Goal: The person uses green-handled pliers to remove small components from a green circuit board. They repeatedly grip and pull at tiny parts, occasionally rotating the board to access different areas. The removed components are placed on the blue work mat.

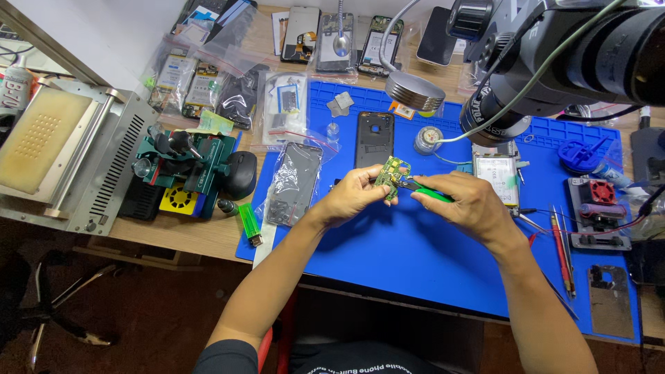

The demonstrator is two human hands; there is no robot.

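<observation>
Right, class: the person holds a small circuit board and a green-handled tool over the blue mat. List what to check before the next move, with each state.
1. Circuit board pinched by the left hand: ok.
2. Green-handled tool gripped by the right hand: ok.
3. Tool tip meets the board: cannot tell.
4. Work held above the blue mat: ok.
5. Black phone shell apart from the hands: ok.

Dark short-sleeved shirt [228,357] worn, pale print on chest; forearms bare, left hand [350,197] & right hand [471,204] ungloved.
</observation>
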